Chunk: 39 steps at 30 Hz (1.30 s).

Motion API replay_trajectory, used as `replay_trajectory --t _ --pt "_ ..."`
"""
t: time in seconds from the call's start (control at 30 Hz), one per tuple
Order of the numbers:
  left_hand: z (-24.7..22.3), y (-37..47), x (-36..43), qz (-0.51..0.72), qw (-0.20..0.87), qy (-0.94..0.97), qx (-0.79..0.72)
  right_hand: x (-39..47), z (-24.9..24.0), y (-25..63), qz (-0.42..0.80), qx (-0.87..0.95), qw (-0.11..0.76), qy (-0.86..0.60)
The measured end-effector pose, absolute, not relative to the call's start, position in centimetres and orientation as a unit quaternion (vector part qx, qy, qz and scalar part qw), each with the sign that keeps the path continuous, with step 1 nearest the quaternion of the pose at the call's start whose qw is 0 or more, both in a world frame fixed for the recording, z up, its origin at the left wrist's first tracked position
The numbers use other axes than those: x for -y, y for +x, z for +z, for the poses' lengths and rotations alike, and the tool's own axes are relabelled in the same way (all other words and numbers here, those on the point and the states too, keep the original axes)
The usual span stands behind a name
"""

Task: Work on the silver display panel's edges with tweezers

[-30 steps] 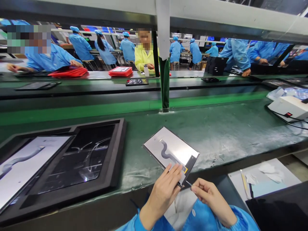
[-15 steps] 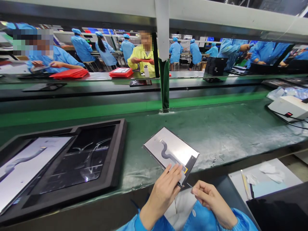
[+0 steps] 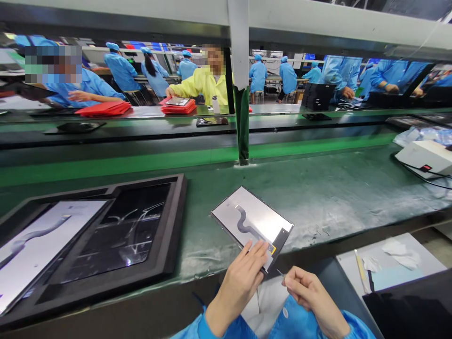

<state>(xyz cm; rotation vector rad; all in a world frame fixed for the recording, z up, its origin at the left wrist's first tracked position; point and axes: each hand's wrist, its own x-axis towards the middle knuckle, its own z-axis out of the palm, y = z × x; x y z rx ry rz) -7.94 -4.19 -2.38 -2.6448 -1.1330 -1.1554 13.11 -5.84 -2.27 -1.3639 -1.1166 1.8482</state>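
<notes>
**Display panel at the worktop's near edge, tray to its left**

From here, the tray runs along the worktop's near edge, a second panel on its left part, a third panel in its right. A post stands at the far edge, behind the display panel. Toward the right end sits a box, plastic bags behind it.

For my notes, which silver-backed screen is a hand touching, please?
The screen on the green bench, under the left hand; the other silver-backed screen lies in the black tray, untouched.
</notes>
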Motion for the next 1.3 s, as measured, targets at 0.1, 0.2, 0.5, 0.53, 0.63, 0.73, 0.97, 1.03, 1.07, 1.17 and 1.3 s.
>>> replay_trajectory --t 0.1,0.2,0.5,0.53,0.63,0.73,0.97,1.03,1.07,1.17,1.3 --pt "-2.4 -8.0 4.2 -0.372 0.016 -0.853 0.366 5.9 -1.9 13.0 0.693 0.416 0.295 -0.510" --pt "-2.4 -8.0 4.2 -0.373 0.008 -0.852 0.366 5.9 -1.3 13.0 0.690 0.414 0.297 -0.514" --pt "-2.2 -7.9 4.1 -0.372 0.023 -0.854 0.364 6.5 -1.0 13.3 0.691 0.406 0.308 -0.512" --pt "-2.1 -7.9 4.2 -0.370 0.025 -0.854 0.364 6.6 -1.0 13.3 0.691 0.406 0.310 -0.512" --pt "-2.1 -7.9 4.2 -0.368 0.029 -0.854 0.366 6.7 -0.9 13.3 0.688 0.407 0.314 -0.513" --pt "-2.1 -7.9 4.1 -0.369 0.031 -0.854 0.365 6.7 -0.7 13.4 0.686 0.405 0.318 -0.514" --pt "-2.2 -7.9 4.1 -0.369 0.022 -0.854 0.367 6.9 -1.1 13.7 0.688 0.397 0.323 -0.514" --pt "-2.3 -7.9 4.1 -0.369 0.018 -0.854 0.366 7.0 -1.0 13.7 0.687 0.397 0.323 -0.516" --pt "-2.3 -7.9 4.1 -0.369 0.017 -0.854 0.366 7.0 -0.9 13.7 0.685 0.396 0.324 -0.518" --pt "-2.3 -7.9 4.2 -0.370 0.018 -0.854 0.366 7.1 -0.6 13.7 0.684 0.391 0.329 -0.521" --pt "-2.1 -7.9 4.2 -0.373 0.025 -0.853 0.365 7.2 -0.4 14.1 0.687 0.379 0.343 -0.516"
